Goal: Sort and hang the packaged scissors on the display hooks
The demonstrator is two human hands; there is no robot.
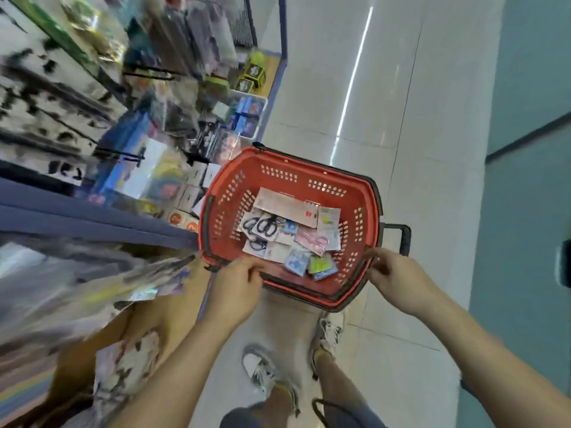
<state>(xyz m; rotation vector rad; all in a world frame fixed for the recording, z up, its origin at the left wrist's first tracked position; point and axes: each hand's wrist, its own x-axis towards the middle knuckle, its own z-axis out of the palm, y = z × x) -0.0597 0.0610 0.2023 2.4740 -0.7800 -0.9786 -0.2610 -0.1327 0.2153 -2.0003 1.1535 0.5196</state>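
As I stand over my shoes (pixel 259 369) on the floor (pixel 386 88), both hands are on the basket (pixel 309 168) just ahead of them. My left hand (pixel 239 274) has its fingers curled over the near rim. My right hand (pixel 391 270) grips the near right corner, fingers hooked round the rim. Neither hand holds a pack. I cannot tell whether the basket rests on the floor or hangs from my grip.

Packs (pixel 293 233) lie loose in the bottom of the basket, overlapping in a jumble: black-handled pairs (pixel 262 225) to the left, a pink one (pixel 315 240) toward the right, blue and green ones nearest me, a long card at the far side. None is sorted or hung yet, so I judge the job barely begun.

Further off on my left is the rack (pixel 92 217), badly blurred, with hooks (pixel 120 154) sticking out toward the aisle.

Risks as I see them: tilting the basket would slide the packs into a worse heap. Swinging it near the rack could catch a hook and knock stock off. The overlapping cards may also snag, so one lifted pack could drag a neighbour out.
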